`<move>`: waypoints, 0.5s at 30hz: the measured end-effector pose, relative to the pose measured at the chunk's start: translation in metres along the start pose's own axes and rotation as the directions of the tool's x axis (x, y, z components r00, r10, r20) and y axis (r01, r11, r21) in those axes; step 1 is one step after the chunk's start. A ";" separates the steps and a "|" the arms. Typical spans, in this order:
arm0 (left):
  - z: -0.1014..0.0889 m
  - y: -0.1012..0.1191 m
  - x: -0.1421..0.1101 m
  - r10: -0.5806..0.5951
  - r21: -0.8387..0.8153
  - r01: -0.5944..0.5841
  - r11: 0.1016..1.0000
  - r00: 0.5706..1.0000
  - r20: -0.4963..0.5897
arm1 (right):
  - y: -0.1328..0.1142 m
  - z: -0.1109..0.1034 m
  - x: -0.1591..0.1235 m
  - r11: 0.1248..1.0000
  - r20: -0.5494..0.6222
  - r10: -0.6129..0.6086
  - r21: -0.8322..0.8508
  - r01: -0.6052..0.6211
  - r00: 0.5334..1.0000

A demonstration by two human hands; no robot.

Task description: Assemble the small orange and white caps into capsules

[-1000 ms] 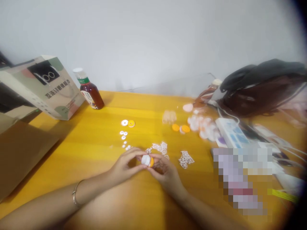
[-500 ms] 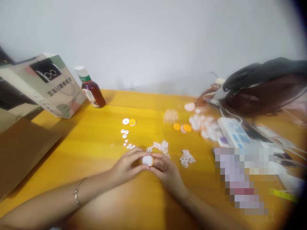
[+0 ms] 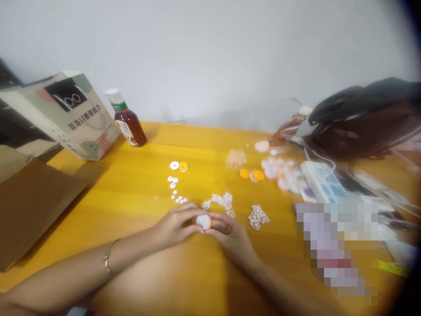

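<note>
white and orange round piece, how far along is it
The round piece looks partly done: its white and orange parts sit together. It is held between the left hand and the right hand. Perhaps left: the white openwork pieces and small white discs, which lie loose.

The fingers (image 3: 204, 222) of both hands hold a small white-and-orange round piece (image 3: 204, 222) above the table (image 3: 158, 272).

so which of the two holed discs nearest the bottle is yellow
The right disc has the yellow face; the left disc beside it is white.
</note>
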State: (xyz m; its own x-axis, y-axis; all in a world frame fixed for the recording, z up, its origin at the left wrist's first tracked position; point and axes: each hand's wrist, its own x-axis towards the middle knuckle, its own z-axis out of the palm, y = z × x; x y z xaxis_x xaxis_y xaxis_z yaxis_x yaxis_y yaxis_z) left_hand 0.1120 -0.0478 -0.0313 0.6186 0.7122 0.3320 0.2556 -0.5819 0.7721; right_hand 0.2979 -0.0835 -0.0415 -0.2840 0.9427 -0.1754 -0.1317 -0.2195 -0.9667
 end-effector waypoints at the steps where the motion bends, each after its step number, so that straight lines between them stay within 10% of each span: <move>1: 0.000 0.000 0.000 -0.009 0.002 0.009 1.000 1.000 -0.008 | -0.001 0.000 0.000 1.000 0.005 -0.002 0.000 0.002 1.000; 15: 0.006 0.002 -0.002 -0.022 0.003 0.022 1.000 0.999 -0.044 | 0.006 -0.001 -0.001 0.998 0.015 -0.047 -0.049 0.048 0.999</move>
State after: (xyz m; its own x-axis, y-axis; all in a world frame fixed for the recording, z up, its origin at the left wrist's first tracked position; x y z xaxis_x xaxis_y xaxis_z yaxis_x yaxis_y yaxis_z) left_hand 0.1152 -0.0528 -0.0340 0.5796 0.7414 0.3382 0.2714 -0.5669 0.7778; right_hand 0.2983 -0.0860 -0.0474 -0.2916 0.9481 -0.1267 -0.0980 -0.1614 -0.9820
